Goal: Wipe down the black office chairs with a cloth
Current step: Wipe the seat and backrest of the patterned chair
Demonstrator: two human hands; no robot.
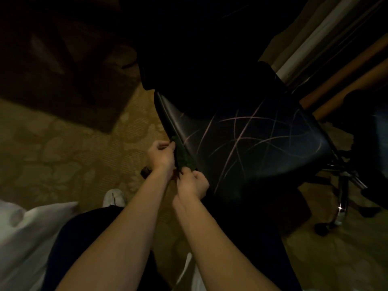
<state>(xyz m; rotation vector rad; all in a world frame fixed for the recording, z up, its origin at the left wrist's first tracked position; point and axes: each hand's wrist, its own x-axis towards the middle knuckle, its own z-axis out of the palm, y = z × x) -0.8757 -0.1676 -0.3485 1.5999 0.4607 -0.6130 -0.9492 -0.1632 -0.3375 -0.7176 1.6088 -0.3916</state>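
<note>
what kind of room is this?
Likely a hotel or conference room, dimly lit: patterned carpet, a black office chair on casters, and curtains at the upper right. Both hands hold a dark cloth.

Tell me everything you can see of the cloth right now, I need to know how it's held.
The cloth is a dark green, nubbly rag, bunched into a narrow strip along the near left edge of the black chair seat. The left hand pinches its far end and the right hand pinches its near end, so it looks stretched between the two. It lies against the seat's rim, not on the scratched top. Dim light hides its full size and any folds.
</note>
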